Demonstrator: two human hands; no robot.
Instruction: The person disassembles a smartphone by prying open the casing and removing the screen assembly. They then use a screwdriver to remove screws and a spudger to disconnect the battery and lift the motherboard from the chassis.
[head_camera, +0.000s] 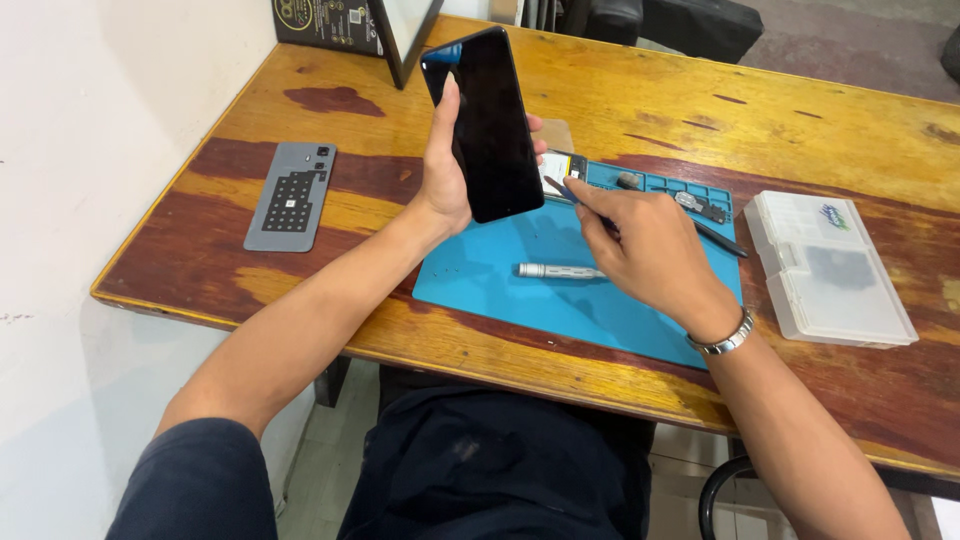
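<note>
My left hand (445, 170) holds a black smartphone (490, 120) upright above the table, its dark screen facing me, thumb along its left edge. My right hand (645, 245) grips a thin dark tool (720, 238) like a pen, with its tip at the phone's lower right edge. Both hands hover over a blue work mat (500, 275). A silver pen-shaped screwdriver (558, 270) lies on the mat below the phone. A metal bracelet circles my right wrist.
A grey phone back cover (290, 195) lies on the wooden table (620, 110) at the left. A clear plastic parts box (830, 265) stands at the right. Small parts sit in the mat's top compartments (690, 200). A dark frame (405, 35) leans at the back.
</note>
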